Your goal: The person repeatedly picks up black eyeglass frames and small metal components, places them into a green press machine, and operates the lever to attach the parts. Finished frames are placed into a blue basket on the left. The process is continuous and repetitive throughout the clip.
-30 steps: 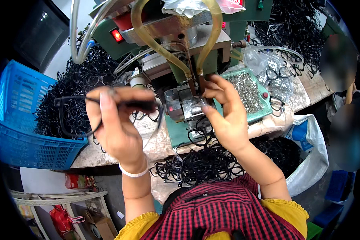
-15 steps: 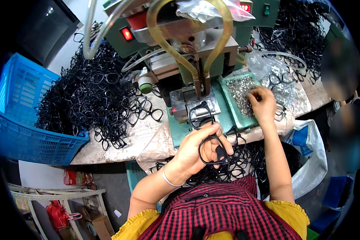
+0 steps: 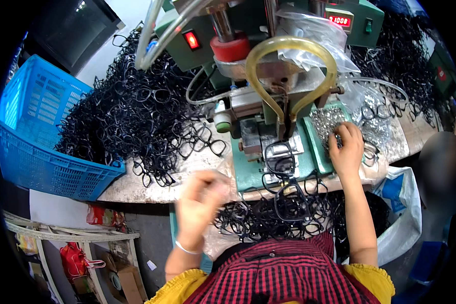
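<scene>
My right hand (image 3: 348, 147) reaches into the green tray (image 3: 316, 152), fingers bent together among small shiny metal pieces (image 3: 327, 121). Whatever is between its fingertips is hidden. To the left, in front of the table edge, my left hand (image 3: 200, 202) is smeared by motion, and its fingers cannot be made out. A black eyeglass frame (image 3: 287, 177) stays at the press (image 3: 258, 101) with neither hand on it. One rim is at the metal block below the press's prongs; the other rim hangs toward me over a heap of black frames (image 3: 258, 223).
A big pile of black eyeglass frames (image 3: 131, 111) lies on the left of the table, beside a blue plastic crate (image 3: 55, 167). Another pile (image 3: 395, 55) is at the back right. Clear bags (image 3: 372, 121) lie behind the tray; a white sack (image 3: 408, 218) hangs open at right.
My left hand has let go of the eyeglass frame and moved left, away from the press. The right hand stays at the tray. The whole view has shifted slightly.
</scene>
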Tool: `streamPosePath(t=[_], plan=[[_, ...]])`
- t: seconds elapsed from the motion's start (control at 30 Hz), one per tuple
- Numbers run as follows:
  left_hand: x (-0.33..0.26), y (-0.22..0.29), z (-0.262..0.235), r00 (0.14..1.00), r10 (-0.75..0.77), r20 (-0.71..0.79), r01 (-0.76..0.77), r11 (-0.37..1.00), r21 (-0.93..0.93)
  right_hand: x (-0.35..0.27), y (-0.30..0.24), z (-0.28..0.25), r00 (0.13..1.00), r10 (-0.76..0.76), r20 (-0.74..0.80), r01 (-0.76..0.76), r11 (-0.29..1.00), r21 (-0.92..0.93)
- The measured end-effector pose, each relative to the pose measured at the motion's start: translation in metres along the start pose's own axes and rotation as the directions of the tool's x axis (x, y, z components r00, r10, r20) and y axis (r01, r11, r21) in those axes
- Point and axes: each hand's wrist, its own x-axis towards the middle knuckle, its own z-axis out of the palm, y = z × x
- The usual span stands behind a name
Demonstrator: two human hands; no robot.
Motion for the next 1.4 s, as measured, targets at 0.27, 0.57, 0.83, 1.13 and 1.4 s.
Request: streamPosePath(t=[0.27,0.57,0.83,1.13,1.4], plan=[[0.127,-0.125,-0.053,0.891,0.453,0.02,-0.059,0.074,0.996,0.021,-0.013,0.019,0.996,-0.019,-0.09,0.035,0.982,0.185],[0.159,-0.079,-0.061,0.933,0.347,-0.098,-0.127,0.572,0.81,0.008,-0.005,0.005,0.934,0.343,0.103,-0.351,0.816,0.459],[0.061,-0.125,-0.033,0.936,-0.301,-0.181,0.219,0.902,-0.371,-0.039,-0.006,-0.046,0.865,0.463,0.196,-0.483,0.659,0.577],[0.073,-0.137,-0.032,0.925,-0.068,-0.374,-0.031,0.967,-0.252,0.034,-0.107,-0.014,0.956,0.169,0.241,-0.294,0.528,0.797],[0.061,-0.065,0.014,0.854,0.298,-0.426,-0.409,0.892,-0.195,0.03,-0.109,-0.018,0.89,0.252,0.38,-0.446,0.304,0.842]])
